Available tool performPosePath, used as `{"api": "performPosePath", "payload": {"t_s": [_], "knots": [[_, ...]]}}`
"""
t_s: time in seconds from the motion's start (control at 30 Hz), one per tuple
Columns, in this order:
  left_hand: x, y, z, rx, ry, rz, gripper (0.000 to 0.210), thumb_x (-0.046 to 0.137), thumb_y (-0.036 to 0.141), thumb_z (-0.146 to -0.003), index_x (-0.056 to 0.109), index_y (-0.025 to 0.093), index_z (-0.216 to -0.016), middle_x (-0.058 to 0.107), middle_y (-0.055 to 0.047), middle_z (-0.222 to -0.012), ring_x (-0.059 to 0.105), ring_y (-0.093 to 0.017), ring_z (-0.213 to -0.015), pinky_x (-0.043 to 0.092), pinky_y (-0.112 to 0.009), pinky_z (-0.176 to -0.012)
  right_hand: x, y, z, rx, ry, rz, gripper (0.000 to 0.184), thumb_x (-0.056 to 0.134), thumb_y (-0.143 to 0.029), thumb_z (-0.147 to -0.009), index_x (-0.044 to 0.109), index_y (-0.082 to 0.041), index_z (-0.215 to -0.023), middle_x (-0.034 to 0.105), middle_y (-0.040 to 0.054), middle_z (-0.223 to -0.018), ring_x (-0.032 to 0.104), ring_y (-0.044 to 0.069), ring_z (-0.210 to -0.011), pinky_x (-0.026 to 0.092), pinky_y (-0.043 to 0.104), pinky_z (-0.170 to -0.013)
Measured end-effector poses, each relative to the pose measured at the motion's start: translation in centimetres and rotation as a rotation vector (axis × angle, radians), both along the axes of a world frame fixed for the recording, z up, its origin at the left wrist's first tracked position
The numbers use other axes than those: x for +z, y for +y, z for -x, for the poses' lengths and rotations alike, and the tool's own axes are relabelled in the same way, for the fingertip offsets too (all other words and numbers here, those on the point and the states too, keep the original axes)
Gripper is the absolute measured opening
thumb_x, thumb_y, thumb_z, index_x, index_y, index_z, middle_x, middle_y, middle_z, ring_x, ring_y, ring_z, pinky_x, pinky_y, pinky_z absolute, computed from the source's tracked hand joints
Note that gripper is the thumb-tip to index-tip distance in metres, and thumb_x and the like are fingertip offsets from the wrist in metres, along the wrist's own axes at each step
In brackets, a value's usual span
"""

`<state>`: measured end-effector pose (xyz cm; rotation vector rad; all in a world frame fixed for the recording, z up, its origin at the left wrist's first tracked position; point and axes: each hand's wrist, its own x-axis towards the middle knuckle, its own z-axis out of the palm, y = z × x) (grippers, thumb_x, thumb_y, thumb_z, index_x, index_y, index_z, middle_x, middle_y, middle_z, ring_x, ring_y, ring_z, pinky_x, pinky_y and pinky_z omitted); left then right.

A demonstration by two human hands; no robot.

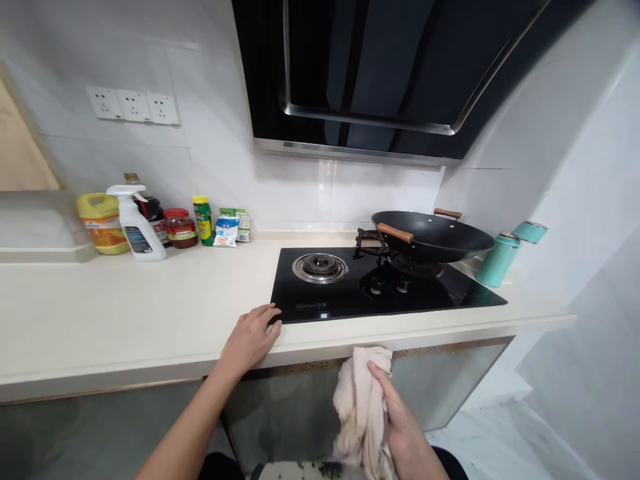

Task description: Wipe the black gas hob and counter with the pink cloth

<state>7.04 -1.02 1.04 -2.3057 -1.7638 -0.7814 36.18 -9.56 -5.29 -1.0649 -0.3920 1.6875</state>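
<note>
My left hand (253, 338) rests on the counter's front part, its spread fingertips at the front left corner of the black gas stove (340, 300). In front of the counter edge, my right hand (397, 417) is closed around a crumpled off-white cloth (363, 400), thumb on top. The stove's left burner (321, 267) is bare of its pan support. A black wok (435, 237) with wooden handles sits over the right burner. Beside the wok's left side, a dark pan support (370, 243) lies on the stove.
A spray bottle (140, 227), yellow jug (103, 223), red-lidded jar (180, 229), green bottle (203, 220) and seasoning packets (227, 231) line the back left of the white counter (200, 293). Teal canisters (497, 261) stand right of the wok. A black range hood (370, 73) hangs overhead.
</note>
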Motion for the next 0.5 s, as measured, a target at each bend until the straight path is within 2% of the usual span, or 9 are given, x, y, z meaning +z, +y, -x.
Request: {"api": "performPosePath", "payload": {"t_s": [0.1, 0.17, 0.23, 0.37, 0.43, 0.5], "knots": [[0.0, 0.1, -0.1, 0.009, -0.008, -0.004, 0.039, 0.042, 0.037, -0.096, 0.068, 0.021, -0.121, 0.066, -0.011, -0.136, 0.059, -0.027, -0.129, 0.047, -0.046, -0.107, 1.2, -1.6, -2.4, 0.03, 0.084, 0.044, 0.057, 0.081, -0.056, -0.069, 0.072, -0.015, -0.108, 0.079, 0.0113, -0.092, 0.075, 0.031, -0.094, 0.06, 0.041, -0.083], [0.0, 0.1, -0.2, 0.005, -0.021, 0.001, 0.039, 0.043, 0.036, -0.095, 0.069, 0.021, -0.121, 0.066, -0.011, -0.136, 0.059, -0.027, -0.129, 0.046, -0.046, -0.107, 3.1, -1.5, -3.7, 0.017, 0.067, -0.038, 0.061, 0.083, -0.052, -0.067, 0.071, -0.014, -0.113, 0.078, 0.0124, -0.097, 0.074, 0.031, -0.097, 0.058, 0.041, -0.087], [-0.1, 0.0, -0.1, -0.001, -0.03, 0.005, 0.038, 0.044, 0.035, -0.095, 0.069, 0.021, -0.12, 0.067, -0.011, -0.135, 0.059, -0.027, -0.129, 0.046, -0.047, -0.107, 5.8, -0.4, -4.6, -0.005, -0.041, -0.183, 0.062, 0.084, -0.05, -0.065, 0.071, -0.013, -0.113, 0.078, 0.0131, -0.101, 0.073, 0.031, -0.099, 0.057, 0.041, -0.09], [-0.1, -0.2, 0.0, -0.004, -0.028, -0.019, 0.037, 0.045, 0.035, -0.095, 0.069, 0.022, -0.119, 0.069, -0.01, -0.132, 0.061, -0.026, -0.126, 0.048, -0.044, -0.106, 11.0, 3.8, -4.7, -0.121, -0.567, -0.587, 0.06, 0.083, -0.048, -0.069, 0.069, -0.018, -0.12, 0.074, 0.01, -0.115, 0.068, 0.028, -0.111, 0.05, 0.039, -0.1], [-0.1, -0.2, 0.1, -0.004, -0.036, -0.03, 0.037, 0.045, 0.036, -0.095, 0.069, 0.022, -0.119, 0.069, -0.01, -0.132, 0.062, -0.026, -0.125, 0.048, -0.044, -0.105, 12.2, 6.4, -3.8, -0.124, -0.855, -0.759, 0.066, 0.079, -0.046, -0.074, 0.062, -0.02, -0.132, 0.07, 0.0092, -0.124, 0.063, 0.026, -0.118, 0.045, 0.039, -0.106], [-0.2, -0.2, 0.2, -0.004, -0.05, -0.036, 0.037, 0.046, 0.036, -0.095, 0.07, 0.022, -0.119, 0.068, -0.01, -0.132, 0.062, -0.026, -0.124, 0.048, -0.045, -0.105, 11.9, 8.7, -2.9, 0.007, -1.116, -0.853, 0.071, 0.074, -0.045, -0.076, 0.055, -0.019, -0.14, 0.064, 0.0113, -0.133, 0.059, 0.027, -0.122, 0.042, 0.042, -0.108]]}}
